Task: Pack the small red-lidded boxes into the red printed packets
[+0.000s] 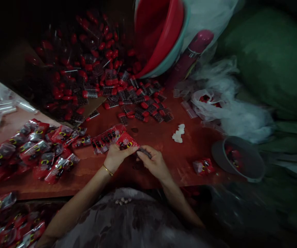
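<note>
My left hand, with a bracelet at its wrist, pinches a red printed packet over the near part of the table. Close against that packet's edge, my right hand is closed on a small dark container; whether its end is inside the packet I cannot tell. Just left of my left hand lies an overlapping row of flat red packets. Beyond both hands, many small clear containers with red caps are spread on the table.
Filled red packets are heaped at left, with more below the table edge. A tilted red basin, a dark pink bottle and white plastic bags stand behind. At right are a grey tub and crumpled white scraps.
</note>
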The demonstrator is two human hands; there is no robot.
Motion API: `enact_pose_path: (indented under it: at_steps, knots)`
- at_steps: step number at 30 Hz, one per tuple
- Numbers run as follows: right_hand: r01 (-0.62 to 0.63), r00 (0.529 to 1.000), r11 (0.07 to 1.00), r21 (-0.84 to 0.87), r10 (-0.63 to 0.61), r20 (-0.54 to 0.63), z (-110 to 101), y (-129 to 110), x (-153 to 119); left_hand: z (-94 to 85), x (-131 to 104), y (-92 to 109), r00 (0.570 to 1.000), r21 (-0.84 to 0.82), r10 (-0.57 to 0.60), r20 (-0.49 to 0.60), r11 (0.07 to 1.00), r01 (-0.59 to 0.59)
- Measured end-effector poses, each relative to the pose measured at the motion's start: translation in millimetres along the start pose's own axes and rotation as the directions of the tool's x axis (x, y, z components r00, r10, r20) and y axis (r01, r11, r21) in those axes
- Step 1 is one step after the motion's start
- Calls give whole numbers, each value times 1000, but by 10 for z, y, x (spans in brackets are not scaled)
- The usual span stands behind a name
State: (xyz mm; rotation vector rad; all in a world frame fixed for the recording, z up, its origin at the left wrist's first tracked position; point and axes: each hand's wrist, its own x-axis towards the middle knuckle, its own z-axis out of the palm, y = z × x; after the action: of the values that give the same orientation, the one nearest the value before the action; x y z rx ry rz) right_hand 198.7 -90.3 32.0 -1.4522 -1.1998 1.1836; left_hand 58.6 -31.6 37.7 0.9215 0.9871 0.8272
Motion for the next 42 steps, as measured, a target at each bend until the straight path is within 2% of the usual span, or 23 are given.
enact_pose_path:
  at_steps: [5,11,15,19,21,24,28,30,35,38,42]
  knots:
    - [-2,998,994,109,9,-65,126,24,-12,21,34,-59,990,-131,-15,-138,991,-3]
    - [47,987,993,107,-29,-160,248,36,-26,93,12,-109,998,-204,-52,-43,978,42]
    - [42,993,988,146,-25,-113,271,70,-19,89,-4,-118,999,-220,-1,-42,975,-8]
    - [83,985,995,-51,-90,-150,245,90,-27,47,-7,-169,997,-235,-31,-65,972,15]
    - [94,985,991,-97,-107,-135,244,89,-28,30,-12,-173,998,-210,-34,-59,977,20]
    - [83,995,996,-16,-84,-55,272,69,-25,30,-30,-136,999,-191,-14,-42,982,5]
    - [40,999,989,141,-38,-22,338,38,-30,66,-59,-80,994,-209,-12,-112,978,-12]
    - [15,1000,974,226,-16,2,373,37,-35,79,-75,-61,995,-170,-47,-83,985,32]
    - [-11,1000,902,432,8,7,456,63,-50,78,-108,6,984,-58,-149,97,986,155]
    - [24,998,928,373,1,-66,463,42,-59,77,-112,22,979,-78,-150,135,984,161]
    - [54,993,976,210,-30,-116,426,-28,-69,69,-100,-35,994,-214,-48,100,974,69]
